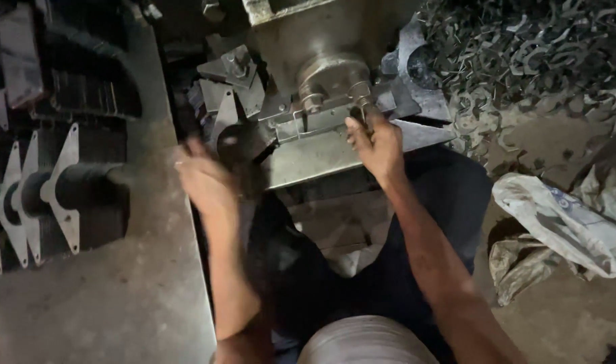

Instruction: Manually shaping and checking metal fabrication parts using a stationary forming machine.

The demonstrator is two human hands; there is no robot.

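1. The right hand [378, 145] sits at the centre of the frame, its fingers closed round a small dark piece at the front of the press die [335, 87]. The piece is mostly hidden by the fingers, so I cannot tell its shape.
2. The left hand [203, 178] is left of centre, blurred, fingers half curled toward a dark flat metal part [234, 145] at the left end of the steel plate [314, 158]. Whether it grips the part or only touches it, I cannot tell.
3. To do this step well, I judge the right hand should hold the piece by its near edge, fingertips clear of the round ram above, and seat it flat against the stops.
4. The left hand is best kept low and to the side, off the die face.
5. The steel plate has its long axis running from lower left to upper right of the frame, slightly tilted; the part under the left hand seems to lie along the same line, pointing toward the die.
6. A heap of punched scrap [523, 54] fills the upper right, a crumpled white sack [564, 222] lies at the right, and stamped blanks on a bar [58, 189] stand at the left over a grey desk [119, 290].
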